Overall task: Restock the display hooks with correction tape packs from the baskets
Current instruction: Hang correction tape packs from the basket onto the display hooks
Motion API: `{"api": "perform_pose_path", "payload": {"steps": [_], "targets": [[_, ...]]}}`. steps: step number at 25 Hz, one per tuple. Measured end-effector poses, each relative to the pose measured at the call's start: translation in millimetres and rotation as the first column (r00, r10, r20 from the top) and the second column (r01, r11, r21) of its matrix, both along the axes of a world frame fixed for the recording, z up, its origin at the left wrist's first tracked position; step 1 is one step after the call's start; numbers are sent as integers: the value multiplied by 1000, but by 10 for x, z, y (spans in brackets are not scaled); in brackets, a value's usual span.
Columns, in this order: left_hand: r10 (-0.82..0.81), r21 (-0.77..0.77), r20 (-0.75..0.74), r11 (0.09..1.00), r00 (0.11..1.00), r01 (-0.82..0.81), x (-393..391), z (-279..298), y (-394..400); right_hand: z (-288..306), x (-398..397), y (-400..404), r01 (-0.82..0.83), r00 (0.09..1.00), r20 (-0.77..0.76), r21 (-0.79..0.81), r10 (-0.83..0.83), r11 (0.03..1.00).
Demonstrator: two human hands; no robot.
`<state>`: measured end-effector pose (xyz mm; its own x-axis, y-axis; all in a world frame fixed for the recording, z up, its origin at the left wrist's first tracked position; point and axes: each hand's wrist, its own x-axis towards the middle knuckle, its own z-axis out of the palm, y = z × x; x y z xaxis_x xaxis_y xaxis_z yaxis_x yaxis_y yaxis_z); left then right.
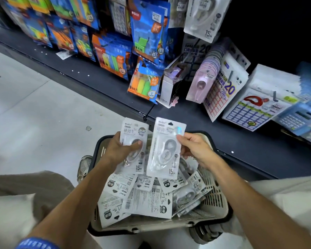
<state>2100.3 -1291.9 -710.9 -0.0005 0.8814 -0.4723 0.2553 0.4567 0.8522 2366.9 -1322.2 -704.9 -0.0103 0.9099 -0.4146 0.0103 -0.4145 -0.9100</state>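
Note:
Two white correction tape packs are held up over a beige basket (216, 196). My left hand (121, 150) grips one pack (133, 133) with the thumb across its front. My right hand (194, 148) pinches the right edge of the other pack (164, 150), which stands upright with its front facing me. Several more packs (147, 198) lie loose in the basket, most face down. A bare black display hook (150, 110) sticks out from the shelf just above the packs. A matching white pack (205, 17) hangs at the top.
A dark shelf base (241, 139) runs diagonally behind the basket. Blue and orange stationery packs (147, 33) hang on the left, lilac tape packs (203, 83) and label sheets (253, 108) on the right. Pale floor (34, 114) lies left. My shoe (84, 166) is beside the basket.

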Motion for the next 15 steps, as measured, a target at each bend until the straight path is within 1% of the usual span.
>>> {"api": "perform_pose_path", "payload": {"steps": [1,3,4,5,6,7,8,9,10,11,12,13,15], "targets": [[-61,-26,98,998,993,64,31,42,-14,25,-128,-23,-24,1000,10,-34,24,999],[-181,-98,295,971,938,218,84,90,-50,-5,-424,-76,-24,990,139,-56,32,998],[-228,-114,326,954,917,278,98,93,-70,-42,-542,-99,-30,982,185,-30,35,999],[-260,-109,303,947,917,304,103,98,-84,-66,-605,-119,-56,980,191,5,54,998],[-270,-88,246,950,931,299,95,86,-87,-89,-613,-123,-72,982,175,28,66,997],[-247,-71,181,962,952,263,72,64,-75,-105,-550,-142,-88,980,180,24,82,996],[-192,-62,131,978,973,201,44,47,-61,-157,-417,-181,-128,955,271,4,122,992],[-125,-56,108,990,986,131,8,27,-36,-230,-240,-240,-239,843,484,-55,235,970],[-53,-55,113,997,992,59,-29,-8,-11,-352,-54,-311,-394,576,712,-189,402,900],[10,-61,132,998,991,-2,-64,-33,2,-456,65,-395,-496,296,802,-335,519,801],[43,-63,141,997,989,-34,-86,-45,16,-536,119,-468,-564,172,810,-386,560,730],[49,-61,140,997,989,-41,-81,-51,18,-599,139,-504,-626,176,796,-364,580,690],[57,-43,127,998,990,-52,-53,-65,11,-671,58,-501,-713,318,754,-210,575,669]]}}
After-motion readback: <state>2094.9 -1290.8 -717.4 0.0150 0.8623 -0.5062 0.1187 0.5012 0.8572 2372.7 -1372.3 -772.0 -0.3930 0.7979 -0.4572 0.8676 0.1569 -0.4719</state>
